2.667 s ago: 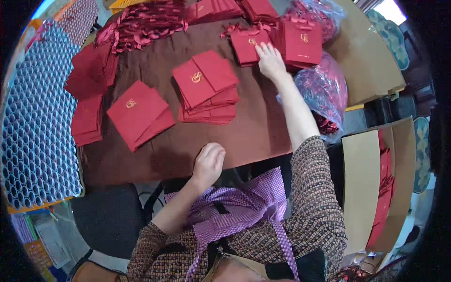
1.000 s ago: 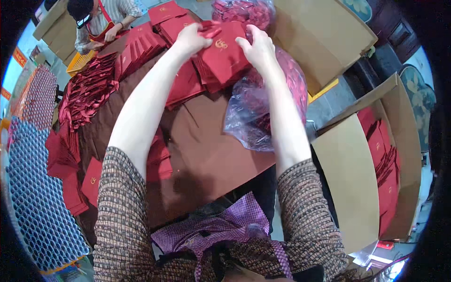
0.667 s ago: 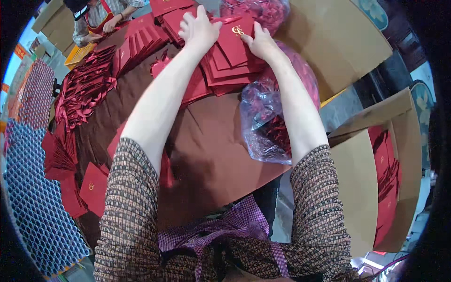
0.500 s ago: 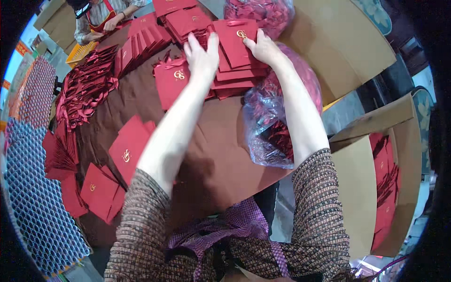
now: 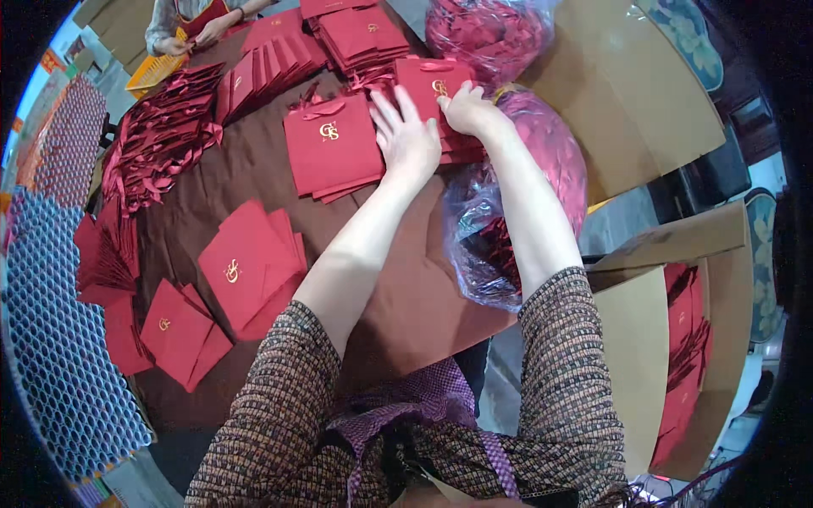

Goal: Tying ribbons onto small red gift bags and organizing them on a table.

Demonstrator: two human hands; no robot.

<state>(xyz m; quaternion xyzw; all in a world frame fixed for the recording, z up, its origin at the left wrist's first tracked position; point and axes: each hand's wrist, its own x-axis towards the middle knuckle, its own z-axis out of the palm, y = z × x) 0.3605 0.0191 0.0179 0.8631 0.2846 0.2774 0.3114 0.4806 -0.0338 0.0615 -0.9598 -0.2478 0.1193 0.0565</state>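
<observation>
Red paper gift bags with a gold emblem lie flat in stacks on a brown table (image 5: 406,313). My left hand (image 5: 408,135) rests flat, fingers spread, on the right edge of one stack (image 5: 329,146). My right hand (image 5: 467,108) presses on a second stack (image 5: 428,85) just to the right, fingers curled over its edge. Neither hand lifts a bag off the table.
More red bags (image 5: 246,262) lie at the left, red ribbons (image 5: 161,140) beyond them. A clear plastic sack of red goods (image 5: 525,203) sits at my right. Open cardboard boxes (image 5: 677,339) stand at the right. Another person's hands (image 5: 199,34) work at the far end.
My left hand has slid a stack of bags leftward off the pile and toward me. My right hand stays on the remaining pile. The view has swung right since the earliest frame.
</observation>
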